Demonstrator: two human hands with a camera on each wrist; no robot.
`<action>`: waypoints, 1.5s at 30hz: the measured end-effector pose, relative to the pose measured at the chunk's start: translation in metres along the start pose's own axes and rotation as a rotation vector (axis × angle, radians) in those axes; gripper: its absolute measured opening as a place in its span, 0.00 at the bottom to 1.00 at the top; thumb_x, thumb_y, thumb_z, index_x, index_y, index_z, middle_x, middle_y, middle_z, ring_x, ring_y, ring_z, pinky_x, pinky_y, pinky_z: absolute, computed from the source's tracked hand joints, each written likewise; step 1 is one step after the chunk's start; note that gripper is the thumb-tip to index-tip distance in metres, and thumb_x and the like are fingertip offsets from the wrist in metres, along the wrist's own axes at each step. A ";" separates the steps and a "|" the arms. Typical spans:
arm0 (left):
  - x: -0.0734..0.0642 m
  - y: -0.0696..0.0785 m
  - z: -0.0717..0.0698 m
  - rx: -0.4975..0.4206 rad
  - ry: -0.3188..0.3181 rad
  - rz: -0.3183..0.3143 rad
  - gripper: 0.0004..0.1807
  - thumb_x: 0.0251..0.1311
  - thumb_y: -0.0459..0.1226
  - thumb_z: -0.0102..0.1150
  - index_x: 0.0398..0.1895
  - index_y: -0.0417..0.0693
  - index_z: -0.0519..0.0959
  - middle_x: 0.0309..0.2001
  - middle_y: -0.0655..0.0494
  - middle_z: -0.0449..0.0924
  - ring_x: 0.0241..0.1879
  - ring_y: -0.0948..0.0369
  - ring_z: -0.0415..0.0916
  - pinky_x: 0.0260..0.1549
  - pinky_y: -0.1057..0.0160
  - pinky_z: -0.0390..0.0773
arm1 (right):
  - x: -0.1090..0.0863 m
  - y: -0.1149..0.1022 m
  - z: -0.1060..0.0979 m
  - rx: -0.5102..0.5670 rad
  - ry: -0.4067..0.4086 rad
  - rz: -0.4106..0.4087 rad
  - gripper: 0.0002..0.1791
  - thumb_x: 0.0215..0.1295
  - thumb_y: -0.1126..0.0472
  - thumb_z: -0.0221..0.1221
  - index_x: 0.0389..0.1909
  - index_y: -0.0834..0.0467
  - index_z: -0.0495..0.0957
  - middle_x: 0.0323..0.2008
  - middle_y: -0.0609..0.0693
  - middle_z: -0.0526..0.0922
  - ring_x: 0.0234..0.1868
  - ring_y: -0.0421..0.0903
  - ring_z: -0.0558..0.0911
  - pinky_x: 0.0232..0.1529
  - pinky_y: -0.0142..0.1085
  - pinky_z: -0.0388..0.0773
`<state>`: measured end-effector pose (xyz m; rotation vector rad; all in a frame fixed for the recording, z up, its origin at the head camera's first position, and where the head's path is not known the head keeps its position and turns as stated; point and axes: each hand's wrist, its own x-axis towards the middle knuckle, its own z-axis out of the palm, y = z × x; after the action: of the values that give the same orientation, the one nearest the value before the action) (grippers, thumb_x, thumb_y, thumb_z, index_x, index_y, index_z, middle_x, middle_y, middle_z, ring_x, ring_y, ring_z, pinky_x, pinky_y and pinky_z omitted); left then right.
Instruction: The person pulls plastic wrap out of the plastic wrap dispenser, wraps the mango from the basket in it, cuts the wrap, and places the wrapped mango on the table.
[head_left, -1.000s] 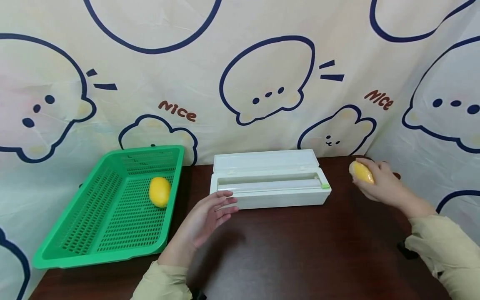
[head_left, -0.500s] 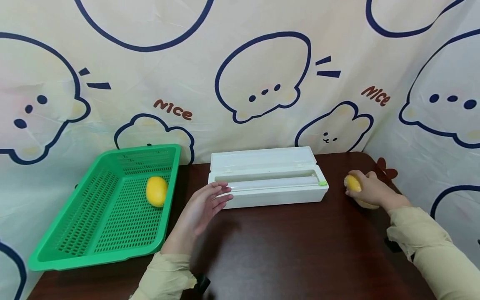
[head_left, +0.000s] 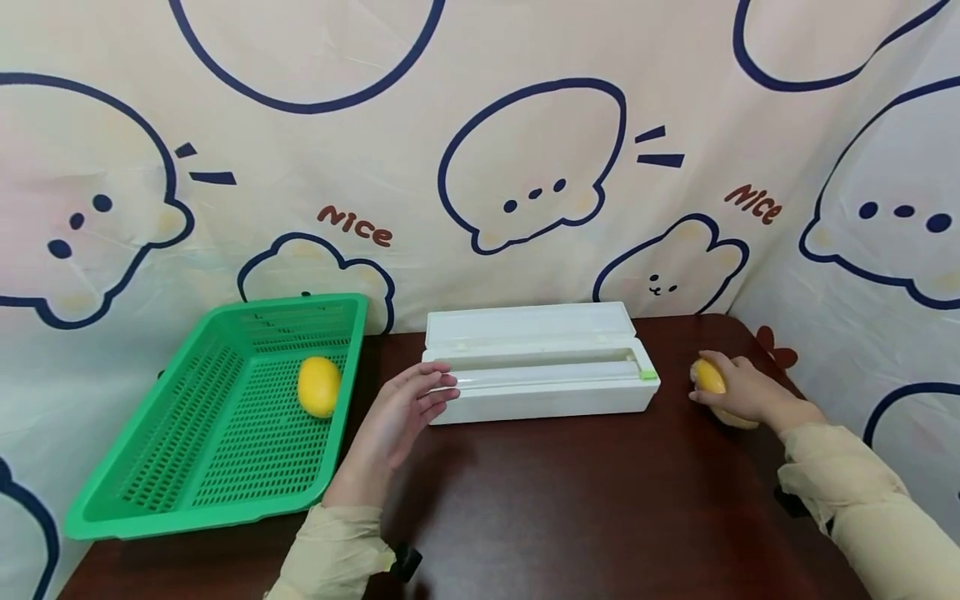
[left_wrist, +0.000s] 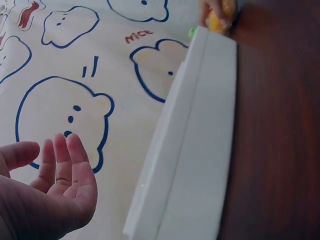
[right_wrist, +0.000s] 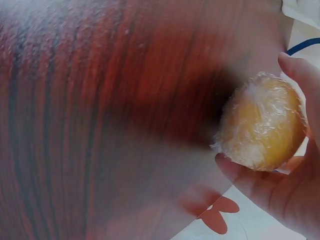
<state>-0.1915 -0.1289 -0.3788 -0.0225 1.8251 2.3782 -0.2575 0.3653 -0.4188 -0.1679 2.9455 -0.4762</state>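
Note:
At the table's right side my right hand [head_left: 750, 393] holds a yellow lemon [head_left: 708, 377], low over the tabletop. The right wrist view shows crinkled clear film wrapped round this lemon [right_wrist: 265, 122], with thumb and fingers about its sides. Whether it touches the table I cannot tell. My left hand [head_left: 401, 417] is held up with relaxed, slightly bent fingers and nothing in them. Those fingers overlap the left end of a white cling film box [head_left: 547, 400] in the head view. Its lid stands raised, and a roll of film [head_left: 547, 372] lies inside.
A green plastic basket [head_left: 191, 521] stands at the left, with another lemon [head_left: 318, 387] inside near its right wall. A printed cloth [head_left: 405, 275] hangs behind and to the right of the dark wooden table [head_left: 585, 500].
My right hand has lowered toward the tabletop with the wrapped lemon, then barely moved over the last half second. The left hand has shifted slightly left and up. The box and basket stay put.

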 end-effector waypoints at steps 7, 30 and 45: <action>0.012 0.014 0.006 0.010 0.003 0.018 0.16 0.76 0.36 0.52 0.58 0.34 0.78 0.44 0.51 0.83 0.48 0.55 0.83 0.56 0.62 0.78 | 0.002 -0.005 -0.017 -0.002 0.020 -0.018 0.49 0.70 0.43 0.61 0.73 0.75 0.53 0.61 0.86 0.58 0.57 0.78 0.70 0.53 0.71 0.70; 0.039 -0.009 -0.008 1.102 0.132 0.098 0.17 0.65 0.39 0.67 0.54 0.41 0.86 0.57 0.42 0.81 0.51 0.47 0.78 0.48 0.48 0.81 | 0.005 -0.100 -0.021 -0.007 0.103 -0.448 0.20 0.62 0.54 0.72 0.52 0.60 0.86 0.44 0.49 0.85 0.43 0.47 0.74 0.42 0.43 0.77; 0.050 -0.013 -0.005 1.188 0.182 0.183 0.05 0.64 0.32 0.66 0.36 0.42 0.90 0.39 0.47 0.87 0.33 0.53 0.80 0.34 0.53 0.81 | 0.016 -0.098 -0.010 -0.027 0.129 -0.514 0.05 0.62 0.68 0.70 0.35 0.54 0.90 0.33 0.43 0.84 0.37 0.48 0.77 0.35 0.38 0.76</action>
<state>-0.2392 -0.1250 -0.3975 0.0605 3.0867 1.0305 -0.2662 0.2742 -0.3798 -0.9437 3.0139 -0.5229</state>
